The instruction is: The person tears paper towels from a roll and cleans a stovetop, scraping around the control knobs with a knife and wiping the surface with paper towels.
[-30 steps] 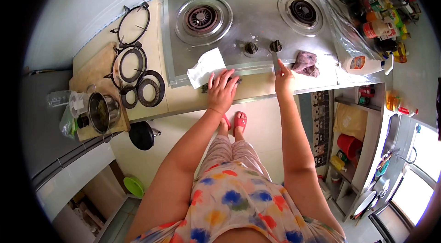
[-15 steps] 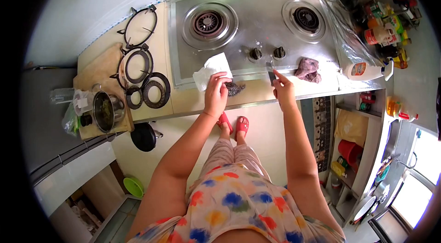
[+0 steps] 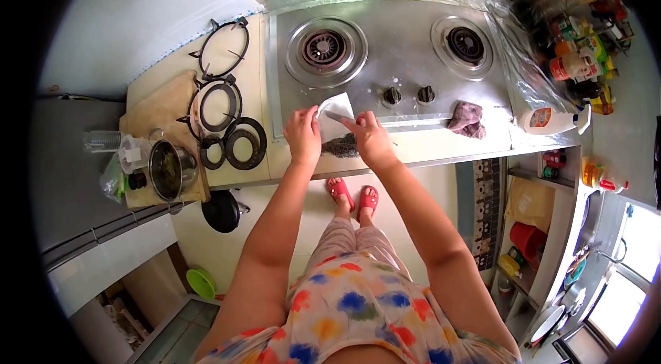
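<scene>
My left hand (image 3: 302,135) pinches the left edge of a white tissue (image 3: 336,106) over the front edge of the stove (image 3: 385,40). In my right hand (image 3: 372,138) is a small flat blade (image 3: 339,118), its tip pointing left against the tissue. Dark scouring mesh (image 3: 341,146) lies on the counter's front strip between my hands. Two black knobs (image 3: 392,95) stand on the stove just beyond my right hand. A crumpled purple-brown cloth (image 3: 467,120) rests at the stove's front right.
Black pan supports and rings (image 3: 224,43) lie left of the stove. A steel pot (image 3: 166,170) stands on a wooden board (image 3: 141,120). At the right are a white spray bottle (image 3: 551,120) and several condiment bottles (image 3: 575,65). Shelves (image 3: 530,226) stand below.
My right hand has moved left with the blade, bringing it to the tissue. My left hand has come off the counter and taken hold of the tissue. The view has shifted slightly.
</scene>
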Available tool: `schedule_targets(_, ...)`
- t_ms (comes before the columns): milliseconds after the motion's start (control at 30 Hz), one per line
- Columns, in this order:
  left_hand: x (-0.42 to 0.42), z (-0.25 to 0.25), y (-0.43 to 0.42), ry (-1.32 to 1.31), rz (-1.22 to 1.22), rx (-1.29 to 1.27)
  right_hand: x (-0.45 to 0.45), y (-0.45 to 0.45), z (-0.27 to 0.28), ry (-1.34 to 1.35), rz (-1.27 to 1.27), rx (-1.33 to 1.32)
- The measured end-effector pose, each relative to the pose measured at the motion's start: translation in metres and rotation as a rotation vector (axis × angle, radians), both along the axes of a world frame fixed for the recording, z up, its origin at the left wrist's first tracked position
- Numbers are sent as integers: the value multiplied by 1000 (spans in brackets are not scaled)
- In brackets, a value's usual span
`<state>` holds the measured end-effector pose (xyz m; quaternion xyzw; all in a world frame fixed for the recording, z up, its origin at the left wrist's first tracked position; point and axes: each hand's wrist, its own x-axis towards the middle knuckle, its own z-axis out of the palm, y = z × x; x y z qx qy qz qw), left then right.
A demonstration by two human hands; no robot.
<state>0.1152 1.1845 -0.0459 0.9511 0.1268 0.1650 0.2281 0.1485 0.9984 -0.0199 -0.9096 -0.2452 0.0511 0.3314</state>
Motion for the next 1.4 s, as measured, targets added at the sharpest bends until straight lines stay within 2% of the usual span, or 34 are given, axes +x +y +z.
schedule_targets(67,-2,-9,-1,-9,-10,-89,2,7,-10,-68,4,-63)
schedule_targets(233,2,-9,-8,-131,-44,-109,-5,10,-17,-27,17,-174)
schedule_targets(467,5,-7,-8,-114,-150,17,-5,7,-14,46,48,-296)
schedule_targets(700,-8,4,-16,78,-120,249,-4,-17,-1,24,44,-264)
schedule_targets(800,-13,4,-16,135,-132,344,-9,-41,1,-12,-29,-126)
schedule_targets(900,-16,5,-17,158,-122,412,-17,-76,5,31,-267,94)
schedule_targets(1033,-15,22,-24,166,-57,288,-11,-130,-14,151,-574,213)
schedule_targets(1133,-17,36,-39,111,-87,270,2,-152,-6,254,-692,187)
schedule_targets(1167,-16,42,-48,94,-133,232,4,-153,7,466,-779,256)
schedule_targets(1267,-16,36,-80,49,-277,95,12,-160,-16,443,-768,267)
schedule_targets(1300,-15,34,-88,34,-327,79,18,-176,-73,205,-699,115)
schedule_targets(1400,-18,20,-104,9,-412,66,25,-170,-30,243,-712,129)
